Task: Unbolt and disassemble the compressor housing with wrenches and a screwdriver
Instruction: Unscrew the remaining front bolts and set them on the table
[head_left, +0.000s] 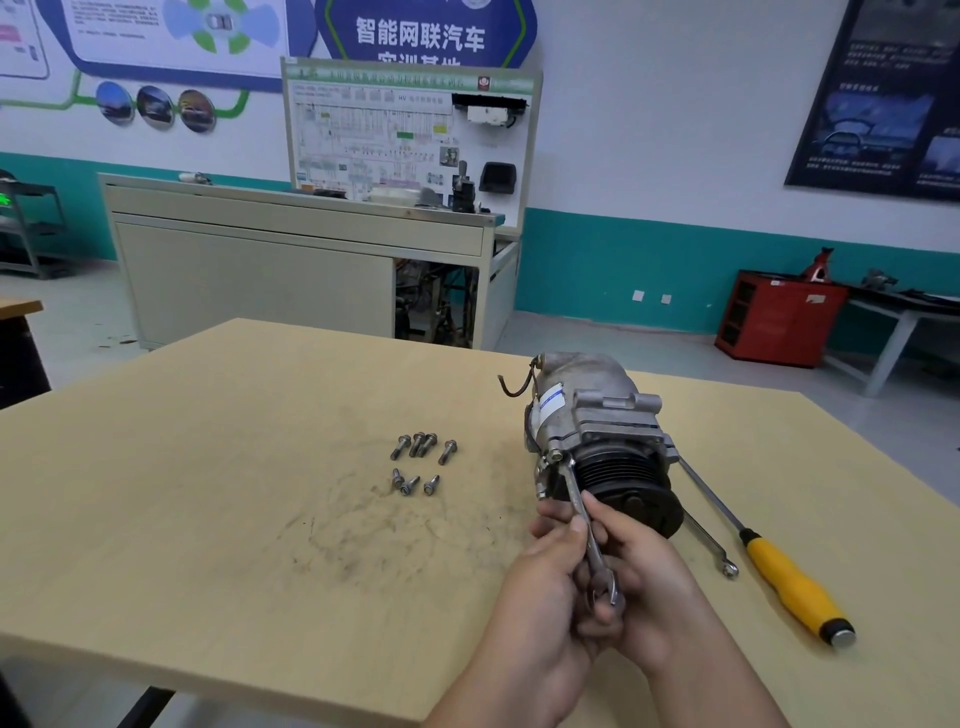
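Your compressor (597, 441) sits toward the right side of the table (208, 493), pulley facing you, with open board on its left as far as seven loose bolts (421, 462). Your left hand (540, 587) and right hand (649, 577) both curl round the wrench (587, 519), its head on a fitting at the housing's front left. A second wrench (711, 551) and the screwdriver (789, 577) lie just right, crowding that edge

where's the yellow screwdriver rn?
Head view: the screwdriver lies on the table, right of the compressor, tip by the housing, yellow handle toward the near-right edge. A spare wrench lies between the two.
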